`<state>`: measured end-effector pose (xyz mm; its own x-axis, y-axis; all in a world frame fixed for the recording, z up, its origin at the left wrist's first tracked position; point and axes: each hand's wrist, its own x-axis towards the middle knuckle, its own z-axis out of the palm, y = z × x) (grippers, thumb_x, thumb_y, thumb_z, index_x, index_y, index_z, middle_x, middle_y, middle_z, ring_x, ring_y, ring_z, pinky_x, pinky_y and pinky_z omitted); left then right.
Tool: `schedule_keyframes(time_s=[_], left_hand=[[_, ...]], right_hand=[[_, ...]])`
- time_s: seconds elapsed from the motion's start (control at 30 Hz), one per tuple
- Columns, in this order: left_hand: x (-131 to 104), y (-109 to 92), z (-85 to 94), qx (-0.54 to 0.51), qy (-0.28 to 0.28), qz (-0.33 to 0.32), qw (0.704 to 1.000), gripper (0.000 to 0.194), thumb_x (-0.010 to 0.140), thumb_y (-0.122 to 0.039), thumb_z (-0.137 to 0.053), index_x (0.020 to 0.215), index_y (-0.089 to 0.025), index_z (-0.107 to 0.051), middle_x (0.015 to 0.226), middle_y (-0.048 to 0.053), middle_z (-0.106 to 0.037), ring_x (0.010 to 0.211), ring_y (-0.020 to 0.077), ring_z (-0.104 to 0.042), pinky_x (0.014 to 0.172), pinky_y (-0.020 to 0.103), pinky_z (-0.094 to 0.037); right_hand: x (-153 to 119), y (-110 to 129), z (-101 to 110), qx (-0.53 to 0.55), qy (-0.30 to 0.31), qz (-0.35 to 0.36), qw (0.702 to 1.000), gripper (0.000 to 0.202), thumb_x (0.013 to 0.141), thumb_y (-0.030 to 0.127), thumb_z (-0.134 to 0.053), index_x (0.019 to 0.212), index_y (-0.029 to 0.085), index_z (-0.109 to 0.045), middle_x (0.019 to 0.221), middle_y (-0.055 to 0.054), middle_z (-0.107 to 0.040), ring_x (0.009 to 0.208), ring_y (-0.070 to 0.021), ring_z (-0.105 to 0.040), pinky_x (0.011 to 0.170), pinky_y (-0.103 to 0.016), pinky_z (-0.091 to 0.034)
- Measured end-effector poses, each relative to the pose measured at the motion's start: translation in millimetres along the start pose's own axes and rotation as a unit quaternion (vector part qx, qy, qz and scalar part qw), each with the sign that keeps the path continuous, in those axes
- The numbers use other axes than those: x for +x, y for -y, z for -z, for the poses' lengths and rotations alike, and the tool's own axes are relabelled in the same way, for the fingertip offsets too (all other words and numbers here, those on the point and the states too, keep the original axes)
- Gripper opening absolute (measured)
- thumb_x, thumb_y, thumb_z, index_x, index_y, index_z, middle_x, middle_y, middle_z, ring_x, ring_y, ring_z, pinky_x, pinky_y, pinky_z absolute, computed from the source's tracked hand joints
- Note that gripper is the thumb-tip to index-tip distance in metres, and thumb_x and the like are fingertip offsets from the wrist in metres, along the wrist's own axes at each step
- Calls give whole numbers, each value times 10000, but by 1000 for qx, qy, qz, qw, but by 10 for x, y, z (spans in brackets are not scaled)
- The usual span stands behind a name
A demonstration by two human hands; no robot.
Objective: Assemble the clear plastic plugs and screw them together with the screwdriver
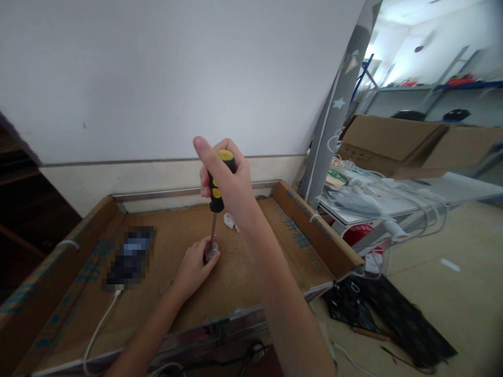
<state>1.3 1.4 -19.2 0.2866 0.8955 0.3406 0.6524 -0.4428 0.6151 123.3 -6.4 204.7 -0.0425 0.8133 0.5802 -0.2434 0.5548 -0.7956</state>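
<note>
My right hand [231,175] is wrapped round the black and yellow handle of a screwdriver [216,200], its thumb raised off the handle. The metal shaft points down, and its tip meets a small clear and dark round piece [211,252]. Thumb and fingers of my left hand [195,262] grip that piece against the cardboard surface [236,277]. What exactly the piece is, I cannot make out. Just behind it lies a white crumpled scrap [230,222], partly hidden by my right wrist.
On the left of the cardboard lies a blurred-out phone [131,256] with a white cable [98,330]. Raised cardboard edges [314,230] border the work surface, with a wall [176,78] behind. To the right, a table [463,186] bears cables and a large cardboard box [389,139].
</note>
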Motion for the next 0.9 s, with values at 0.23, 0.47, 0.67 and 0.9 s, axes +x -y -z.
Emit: schedule_keyframes(time_s=[0.23, 0.47, 0.67, 0.9], left_hand=[[12, -17, -26, -3, -8, -7, 1000, 323, 828, -352, -495, 1098, -190, -563, 1073, 105, -637, 1003, 271, -577, 867, 432, -447], [7, -23, -12, -3, -2, 11, 1000, 374, 838, -373, -502, 1160, -183, -522, 1072, 100, -635, 989, 254, -579, 866, 415, -445], [15, -7, -22, 0, 3, 11, 1000, 358, 841, -369, -502, 1142, -176, -530, 1079, 104, -637, 981, 257, -574, 859, 419, -441], [7, 31, -35, -5, -7, -3, 1000, 358, 837, -370, -499, 1142, -185, -541, 1063, 106, -637, 978, 261, -580, 855, 428, -450]], right_hand=[[12, -54, -145, -339, -105, 234, 905, 137, 827, 294, -599, 784, 193, -519, 838, -32, -513, 780, -125, -520, 726, -270, -437], [35, -1, -118, -38, 40, 43, 998, 239, 845, 403, -522, 751, 234, -381, 535, 80, -418, 452, -65, -407, 456, -197, -374], [104, -17, -40, -179, -46, 120, 975, 314, 788, 423, -617, 646, 208, -438, 679, 14, -480, 643, -100, -483, 604, -235, -420], [39, -17, -98, -171, -70, 154, 971, 59, 880, 255, -479, 840, 212, -475, 746, 4, -514, 673, -100, -507, 655, -239, -423]])
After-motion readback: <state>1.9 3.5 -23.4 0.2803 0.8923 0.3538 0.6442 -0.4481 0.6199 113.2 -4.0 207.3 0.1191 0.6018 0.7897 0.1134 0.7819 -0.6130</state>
